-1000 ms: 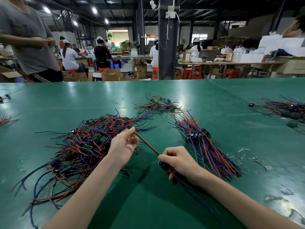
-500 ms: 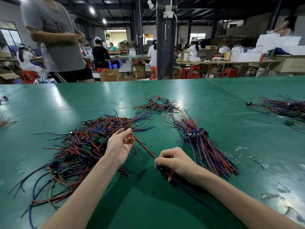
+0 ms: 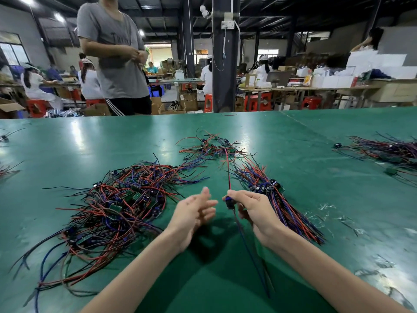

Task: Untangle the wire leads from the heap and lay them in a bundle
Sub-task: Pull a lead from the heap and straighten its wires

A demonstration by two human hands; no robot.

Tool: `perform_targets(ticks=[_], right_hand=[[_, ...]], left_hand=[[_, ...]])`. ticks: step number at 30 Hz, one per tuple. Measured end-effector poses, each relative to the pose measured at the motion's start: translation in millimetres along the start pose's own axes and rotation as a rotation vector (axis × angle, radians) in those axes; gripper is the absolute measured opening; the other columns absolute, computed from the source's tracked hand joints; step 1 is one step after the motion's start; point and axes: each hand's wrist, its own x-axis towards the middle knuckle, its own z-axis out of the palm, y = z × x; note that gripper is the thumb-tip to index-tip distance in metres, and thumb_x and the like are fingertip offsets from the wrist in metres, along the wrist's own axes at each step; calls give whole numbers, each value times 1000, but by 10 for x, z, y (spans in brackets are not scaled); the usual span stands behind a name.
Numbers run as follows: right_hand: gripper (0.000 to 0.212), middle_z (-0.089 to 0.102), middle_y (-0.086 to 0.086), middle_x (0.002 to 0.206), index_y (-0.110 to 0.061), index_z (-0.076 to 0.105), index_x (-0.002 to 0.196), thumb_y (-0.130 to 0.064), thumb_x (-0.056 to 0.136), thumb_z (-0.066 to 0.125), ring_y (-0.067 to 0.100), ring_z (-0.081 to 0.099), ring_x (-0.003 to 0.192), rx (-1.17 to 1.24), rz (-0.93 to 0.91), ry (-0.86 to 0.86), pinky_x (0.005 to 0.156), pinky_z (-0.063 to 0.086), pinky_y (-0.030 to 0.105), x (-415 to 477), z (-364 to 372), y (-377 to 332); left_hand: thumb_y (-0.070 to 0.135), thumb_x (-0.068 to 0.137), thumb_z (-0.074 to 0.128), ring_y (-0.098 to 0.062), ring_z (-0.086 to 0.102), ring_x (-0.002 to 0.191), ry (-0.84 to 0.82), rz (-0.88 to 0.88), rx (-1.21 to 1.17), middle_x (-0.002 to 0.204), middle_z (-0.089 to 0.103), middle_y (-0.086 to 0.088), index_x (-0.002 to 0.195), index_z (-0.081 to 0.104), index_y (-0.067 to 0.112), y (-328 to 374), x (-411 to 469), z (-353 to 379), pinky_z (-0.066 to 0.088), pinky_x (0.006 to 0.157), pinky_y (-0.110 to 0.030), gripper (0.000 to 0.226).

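A tangled heap of red, blue and black wire leads with small green boards lies left of centre on the green table. A straightened bundle lies to the right, just behind my right hand. My right hand pinches one wire lead by its dark blue component; its red wire rises away from me and its blue and black wires trail toward me. My left hand hovers beside it with fingers straight, holding nothing. A smaller tangle lies farther back.
Another pile of leads lies at the far right, and loose wires sit at the left edge. Plastic scraps litter the table's right side. A person in a grey shirt stands across the table; a dark pillar rises behind.
My left hand let go of the red wire and opened. My right hand lifted the lead so its red wire now points away. The view shifted, and the grey-shirted person moved rightward.
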Motion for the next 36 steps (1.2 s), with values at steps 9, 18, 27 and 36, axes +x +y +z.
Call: perform_targets(ticks=[9,18,27,36], right_hand=[[20,65,5,58,-12,77,63,-20,81,71,12,51,44,49,38,-23,46,43,19,34,-4,-8],[17,69,13,65,-2,74,75,-15,85,68,18,61,45,116,40,-102,44,50,22,6,-13,17],[22,61,4,65,-9,66,70,-22,88,65,10,47,46,-112,42,-164,43,36,18,-40,37,59],[10,62,1,56,-7,66,75,-7,85,67,7,40,39,-163,6,-215,37,30,16,-69,60,94]], left_hand=[[9,76,65,-14,64,65,-261,-74,-15,86,69,-16,87,66,2,-197,-184,184,55,60,-22,13],[-4,80,63,-9,61,57,-214,-30,-21,77,68,-9,103,63,-4,-130,-160,162,54,57,-18,22],[1,81,67,-5,55,56,-18,73,78,73,64,-3,98,64,4,5,-77,24,45,60,-18,17],[-3,83,64,-3,61,59,-34,127,136,69,72,0,97,59,9,-13,-34,-8,43,59,-16,19]])
